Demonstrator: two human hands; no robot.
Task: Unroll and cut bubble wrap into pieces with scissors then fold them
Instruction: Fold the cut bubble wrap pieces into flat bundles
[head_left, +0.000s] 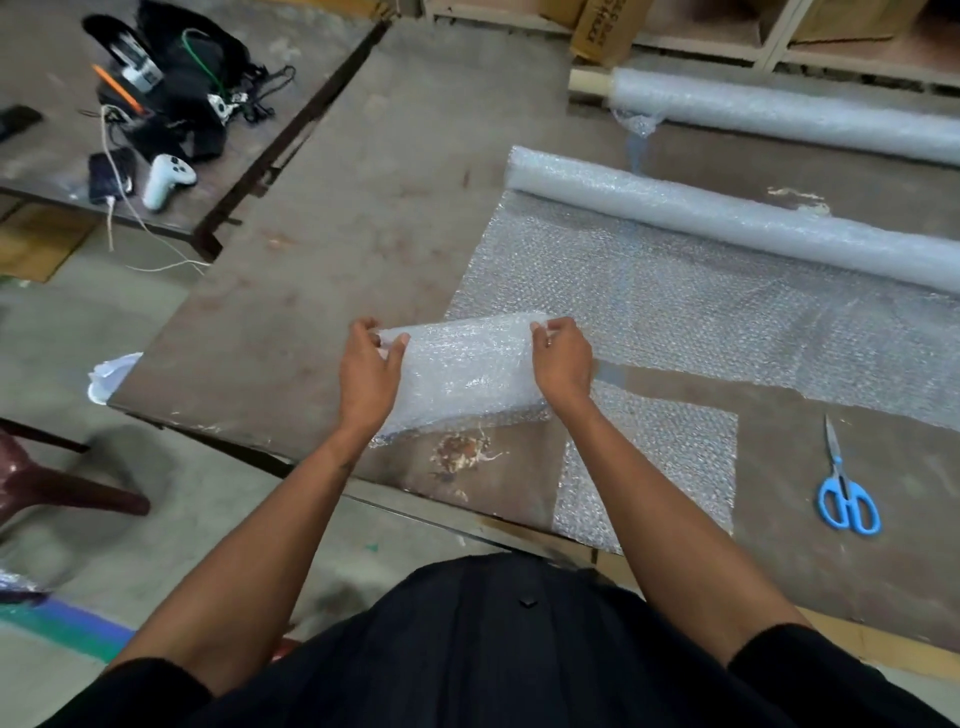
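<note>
The left hand (370, 364) pinches the left end of a cut piece of bubble wrap (465, 366), thumb and fingers curled round its top edge. The right hand (563, 361) grips the right end the same way. The piece hangs folded between them, above the near part of the brown table (363, 218).

Just right of the hands a second cut piece (654, 467) lies flat on the table. Beyond it stretches the unrolled sheet (701, 312), joined to its roll (727, 218) farther back. Another roll (805, 111) on a cardboard tube lies at the far edge.

Blue-handled scissors (847, 493) lie closed on the table to the right, well apart from the hands.

On a separate table at far left sits a black bag (192, 88), open, with cords and small objects spilling out; what else it holds cannot be told. Near it lie a white game controller (166, 179) and a phone (110, 174).
</note>
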